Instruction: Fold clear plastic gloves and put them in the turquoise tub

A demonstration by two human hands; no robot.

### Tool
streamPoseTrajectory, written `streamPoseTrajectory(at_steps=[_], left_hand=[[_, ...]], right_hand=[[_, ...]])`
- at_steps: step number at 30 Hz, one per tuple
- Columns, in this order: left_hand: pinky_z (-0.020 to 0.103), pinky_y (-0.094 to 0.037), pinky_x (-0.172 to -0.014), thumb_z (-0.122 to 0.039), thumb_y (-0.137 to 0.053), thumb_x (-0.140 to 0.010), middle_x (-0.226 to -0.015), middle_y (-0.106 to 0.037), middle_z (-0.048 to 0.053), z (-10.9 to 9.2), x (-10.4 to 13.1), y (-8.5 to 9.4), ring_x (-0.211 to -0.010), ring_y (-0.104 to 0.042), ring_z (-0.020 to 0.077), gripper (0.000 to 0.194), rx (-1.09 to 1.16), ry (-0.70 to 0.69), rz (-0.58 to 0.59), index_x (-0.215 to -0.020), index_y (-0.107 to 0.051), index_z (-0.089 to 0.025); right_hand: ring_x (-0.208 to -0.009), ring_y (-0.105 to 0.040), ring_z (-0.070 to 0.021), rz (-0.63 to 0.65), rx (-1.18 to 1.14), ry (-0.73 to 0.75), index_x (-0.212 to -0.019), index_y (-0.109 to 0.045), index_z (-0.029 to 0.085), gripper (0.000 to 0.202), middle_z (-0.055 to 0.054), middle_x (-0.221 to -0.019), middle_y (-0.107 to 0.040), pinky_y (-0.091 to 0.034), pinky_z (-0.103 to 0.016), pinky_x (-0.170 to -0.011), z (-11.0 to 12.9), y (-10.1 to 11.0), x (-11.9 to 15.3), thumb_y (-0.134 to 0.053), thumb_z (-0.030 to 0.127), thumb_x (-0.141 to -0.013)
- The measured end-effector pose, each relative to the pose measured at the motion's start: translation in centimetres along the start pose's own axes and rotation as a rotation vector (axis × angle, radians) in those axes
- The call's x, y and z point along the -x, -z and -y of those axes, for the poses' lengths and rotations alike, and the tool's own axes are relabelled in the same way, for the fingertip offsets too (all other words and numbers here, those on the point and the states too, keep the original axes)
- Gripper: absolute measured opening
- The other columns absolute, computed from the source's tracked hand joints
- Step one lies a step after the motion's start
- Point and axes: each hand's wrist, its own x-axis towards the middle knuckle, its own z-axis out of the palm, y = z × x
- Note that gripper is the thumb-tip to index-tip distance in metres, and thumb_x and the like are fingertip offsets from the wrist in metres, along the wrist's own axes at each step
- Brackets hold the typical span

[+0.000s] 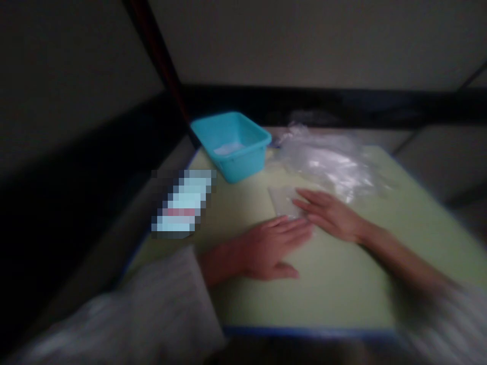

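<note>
A small, pale, flat packet (282, 201) lies on the light green table (342, 289), its surface blurred. My left hand (276, 246) lies flat across its near edge, palm down, with the thumb apart from the fingers. From the right, my right hand (329, 213) rests its stretched fingers on the packet's right part. The two hands' fingertips are close together, and they hide the packet's near and right edges.
A turquoise basket (243, 165) with something white inside stands at the back left. Crumpled clear plastic (331, 159) is heaped at the back right. A pixelated, bright flat object (184, 203) lies at the left edge. Walls stand behind and left.
</note>
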Motion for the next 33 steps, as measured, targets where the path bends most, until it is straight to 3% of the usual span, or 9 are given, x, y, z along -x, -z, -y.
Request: streamPoseTrajectory(at_steps=[6, 11, 15, 28, 33], left_hand=[[0.045, -0.013, -0.116, -0.054, -0.040, -0.090, -0.152, -0.023, 0.013, -0.1, 0.4, 0.2, -0.142, -0.016, 0.0265, 0.073, 0.022, -0.031, 0.000, -0.147, -0.019, -0.014], [0.045, -0.013, -0.116, -0.052, -0.042, -0.089, -0.153, -0.022, 0.011, -0.3, 0.5, 0.8, -0.143, -0.014, 0.0259, 0.073, 0.030, -0.049, 0.001, -0.148, -0.018, -0.016], [0.044, -0.013, -0.117, -0.052, -0.042, -0.089, -0.152, -0.026, 0.010, -0.2, 0.6, 0.7, -0.142, -0.016, 0.0248, 0.070, 0.035, -0.073, 0.014, -0.147, -0.022, -0.016], [0.046, -0.008, -0.116, -0.059, -0.039, -0.088, -0.153, -0.018, 0.015, -0.2, 0.4, 0.3, -0.143, -0.013, 0.0259, 0.077, -0.015, 0.034, -0.016, -0.147, -0.018, -0.013], [0.045, -0.008, -0.116, -0.059, -0.038, -0.088, -0.153, -0.019, 0.015, -0.4, 0.4, 0.1, -0.143, -0.013, 0.0261, 0.077, -0.048, 0.084, -0.026, -0.146, -0.019, -0.012]], right_hand=[[-0.132, -0.038, -0.0284, -0.041, 0.008, -0.020, -0.136, -0.046, 0.017, 0.045, -0.014, -0.147, -0.037, -0.036, -0.052, -0.105, 0.2, 0.1, -0.1, -0.039, 0.035, -0.096], [-0.120, -0.052, -0.0268, -0.135, -0.016, -0.007, -0.126, -0.055, 0.018, 0.036, -0.013, -0.132, -0.055, -0.046, -0.047, -0.097, 1.2, 1.2, 0.3, -0.040, 0.029, -0.095], [-0.112, -0.058, -0.0251, -0.136, -0.019, 0.074, -0.116, -0.061, 0.018, 0.030, -0.011, -0.118, -0.065, -0.049, -0.044, -0.092, 1.7, 1.7, 0.7, -0.042, 0.027, -0.094], [-0.110, -0.059, -0.0238, -0.094, -0.017, 0.081, -0.119, -0.058, 0.016, 0.032, -0.011, -0.116, -0.065, -0.049, -0.043, -0.092, 1.7, 1.6, 0.5, -0.038, 0.023, -0.095], [-0.091, -0.060, -0.0226, -0.131, -0.066, 0.150, -0.103, -0.065, 0.015, 0.026, -0.012, -0.096, -0.066, -0.051, -0.038, -0.079, 1.8, 2.1, 0.6, -0.042, 0.020, -0.092]])
